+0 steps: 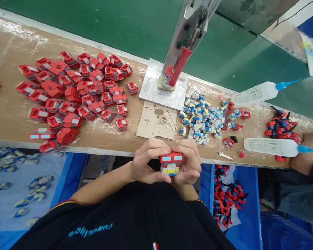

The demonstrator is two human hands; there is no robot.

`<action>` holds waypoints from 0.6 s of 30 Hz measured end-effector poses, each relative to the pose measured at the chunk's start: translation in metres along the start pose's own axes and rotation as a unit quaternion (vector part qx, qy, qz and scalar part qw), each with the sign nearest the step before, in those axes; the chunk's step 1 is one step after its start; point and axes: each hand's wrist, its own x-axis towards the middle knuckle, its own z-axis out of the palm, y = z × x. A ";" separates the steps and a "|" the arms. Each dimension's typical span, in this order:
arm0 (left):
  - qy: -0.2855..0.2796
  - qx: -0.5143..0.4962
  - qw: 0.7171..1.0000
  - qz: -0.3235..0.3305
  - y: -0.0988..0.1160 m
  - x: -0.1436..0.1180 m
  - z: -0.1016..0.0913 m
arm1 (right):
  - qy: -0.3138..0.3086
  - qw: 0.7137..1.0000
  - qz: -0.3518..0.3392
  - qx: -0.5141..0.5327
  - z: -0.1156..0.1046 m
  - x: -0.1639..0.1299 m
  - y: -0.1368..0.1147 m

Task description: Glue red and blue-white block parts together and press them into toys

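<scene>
Between both hands, close to my body at the bench edge, is a toy robot torso. Its upper part is red with two pale blue windows, and its lower part is grey with yellow and blue patches. My left hand grips it from the left, thumb low and fingers over the top. On the other side my right hand closes around it with curled fingers. Just beyond the hands lies a piece of cardboard with cotton swabs and dark stains on it.
A press with a red handle stands on a metal plate. Red toy parts are heaped left, grey-blue parts right. Two glue bottles lie at right, near another person's arm. Blue bins flank me below.
</scene>
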 end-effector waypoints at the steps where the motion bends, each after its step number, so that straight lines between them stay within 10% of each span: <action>1: 0.000 0.000 1.000 0.002 0.000 0.000 0.000 | -0.010 1.000 0.004 -0.007 -0.002 0.000 -0.001; 18: 0.013 0.038 0.999 0.010 0.005 0.005 0.006 | -0.037 0.998 0.009 -0.039 -0.007 0.004 -0.005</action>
